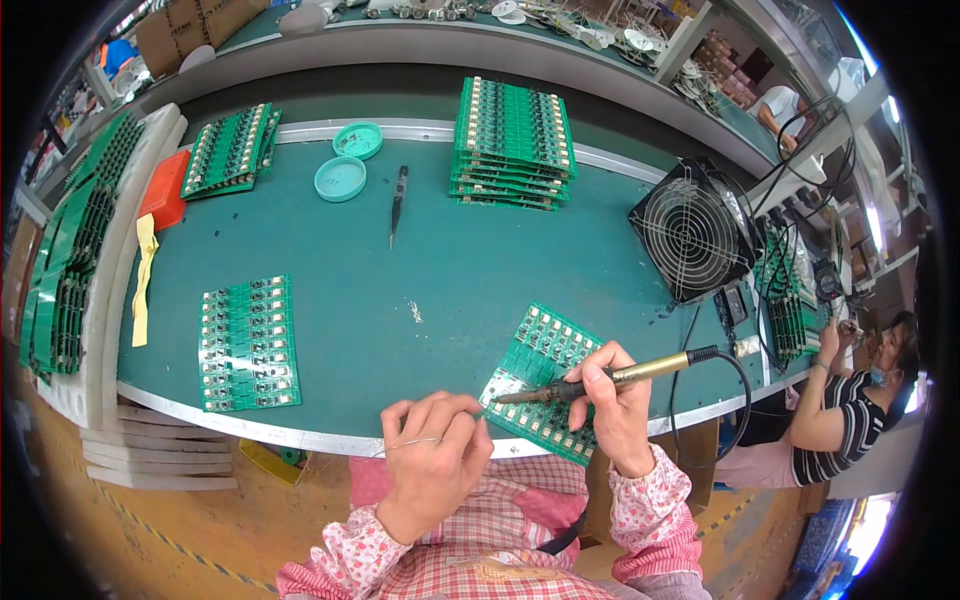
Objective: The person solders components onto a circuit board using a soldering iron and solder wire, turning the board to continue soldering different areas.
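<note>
One slim, gold-handled soldering iron (pixel 652 369)

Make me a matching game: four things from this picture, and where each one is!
1. gold-handled soldering iron
2. square black fan
3. red-orange plastic container
4. two round turquoise dishes

A. beside a slim, dark, pointed tool
B. left side of the green tabletop
C. in the right grip
D. right side of the tabletop

Pairs: 1-C, 2-D, 3-B, 4-A

Open benchtop (pixel 530 255) left of fan (pixel 690 240)
</note>
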### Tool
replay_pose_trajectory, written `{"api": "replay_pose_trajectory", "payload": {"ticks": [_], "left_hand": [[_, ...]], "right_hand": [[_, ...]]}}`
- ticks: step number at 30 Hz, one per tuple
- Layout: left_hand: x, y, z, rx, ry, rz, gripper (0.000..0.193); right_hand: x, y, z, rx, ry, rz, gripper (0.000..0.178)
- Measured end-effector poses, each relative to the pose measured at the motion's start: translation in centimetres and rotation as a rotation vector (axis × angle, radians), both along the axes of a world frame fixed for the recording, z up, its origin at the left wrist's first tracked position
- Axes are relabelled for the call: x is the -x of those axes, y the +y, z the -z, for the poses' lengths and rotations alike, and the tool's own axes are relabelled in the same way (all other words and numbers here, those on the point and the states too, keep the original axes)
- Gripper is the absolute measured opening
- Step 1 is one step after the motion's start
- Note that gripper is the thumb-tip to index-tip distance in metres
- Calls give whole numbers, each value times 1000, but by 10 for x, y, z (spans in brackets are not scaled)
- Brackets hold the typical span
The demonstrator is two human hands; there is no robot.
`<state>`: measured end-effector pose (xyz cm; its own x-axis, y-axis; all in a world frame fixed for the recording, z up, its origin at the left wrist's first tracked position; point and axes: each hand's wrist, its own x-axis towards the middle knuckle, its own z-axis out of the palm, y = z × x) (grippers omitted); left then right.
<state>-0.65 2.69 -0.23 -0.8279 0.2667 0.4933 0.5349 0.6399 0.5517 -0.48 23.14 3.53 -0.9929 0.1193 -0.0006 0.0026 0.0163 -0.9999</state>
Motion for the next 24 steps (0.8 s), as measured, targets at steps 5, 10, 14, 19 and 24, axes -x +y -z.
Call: {"api": "replay_pose_trajectory", "payload": {"ticks": [5,10,14,19,24], "left_hand": [[-1,-5,0,-37,-16,47,14],[-1,-7,0,-42,-13,75,13],[-2,-8,-6,-17,-16,93,13],[-2,-6,-3,-22,0,135,13],[-5,-2,3,-33,18,115,14]], "right_hand": [[-15,11,7,40,59,146,22],[-41,9,20,37,169,232,21],[-64,-1,39,-36,216,300,25],[-73,-9,39,-42,266,269,23],[-74,-11,18,-305,372,198,12]]}}
